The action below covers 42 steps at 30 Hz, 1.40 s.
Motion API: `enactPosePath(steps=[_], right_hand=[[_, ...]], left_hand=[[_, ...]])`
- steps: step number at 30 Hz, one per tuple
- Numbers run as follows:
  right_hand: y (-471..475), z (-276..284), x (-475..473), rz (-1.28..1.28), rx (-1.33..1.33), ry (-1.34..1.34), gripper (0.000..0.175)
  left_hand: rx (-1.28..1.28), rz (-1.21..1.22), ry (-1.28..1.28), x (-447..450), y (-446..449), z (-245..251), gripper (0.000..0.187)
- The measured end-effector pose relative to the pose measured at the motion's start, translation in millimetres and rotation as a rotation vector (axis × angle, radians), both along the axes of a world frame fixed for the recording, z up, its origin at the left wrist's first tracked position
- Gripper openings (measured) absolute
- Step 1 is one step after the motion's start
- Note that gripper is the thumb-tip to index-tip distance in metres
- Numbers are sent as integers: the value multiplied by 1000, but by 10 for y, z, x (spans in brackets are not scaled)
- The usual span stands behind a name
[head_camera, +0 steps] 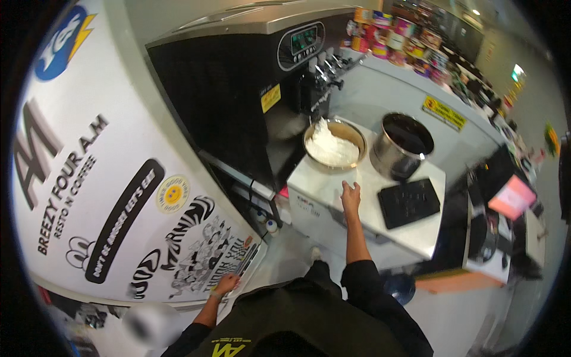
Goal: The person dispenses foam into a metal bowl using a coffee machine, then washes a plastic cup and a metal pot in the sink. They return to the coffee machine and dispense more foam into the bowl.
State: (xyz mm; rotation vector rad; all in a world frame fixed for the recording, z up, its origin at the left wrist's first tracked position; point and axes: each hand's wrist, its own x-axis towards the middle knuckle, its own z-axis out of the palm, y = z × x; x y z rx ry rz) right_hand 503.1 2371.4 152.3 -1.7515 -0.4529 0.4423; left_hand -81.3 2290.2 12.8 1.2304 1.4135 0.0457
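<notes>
My right hand (351, 196) reaches over the white chest freezer (321, 183), fingers apart and nothing in it. Just beyond its fingertips stands a round steel bowl (362, 145) holding a tall mound of white cream-like stuff (332, 149). The bowl sits under the levers and spouts of a black soft-serve machine (214, 93). To the right of the bowl is a deep steel pot (392, 156), dark inside. A black flat tray or lid (409, 203) lies nearer me. My left hand (227, 284) hangs low beside a white stickered cabinet door (120, 134), fingers curled; whether it grips the edge is unclear.
A low grey wall (379, 89) with a yellow sign (444, 113) runs behind the freezer. Colourful tubs (397, 40) are stacked on its ledge. A dark blue round container (398, 288) stands on the floor by my right arm. White bottles (271, 226) sit below the machine.
</notes>
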Motion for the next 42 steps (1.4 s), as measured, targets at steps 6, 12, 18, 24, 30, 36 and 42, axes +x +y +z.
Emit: enactPosePath(steps=[6,12,18,24,30,36,42], right_hand=[[1265,-209,645,-173,-77,59,73],[1124,-156,961,11,-122,-57,60],[1231,-47,1579,222,-193,19,56],[1496,-585,2312,378,-156,-178,46],[1605,253,2232,539,-319,29,44],[1681,-115,2446,547,-236,-133,45],[1705,-322,2681,618,-181,-95,45]], left_hand=[[-37,155,8,-259,-482,-515,33],[581,-672,545,190,-1181,-590,33],[571,-393,281,496,-1082,-729,33],[369,57,217,750,-481,-655,33],[463,113,129,921,-288,-461,33],[447,-58,202,627,-253,-875,35],[715,-385,217,592,-216,-958,37]])
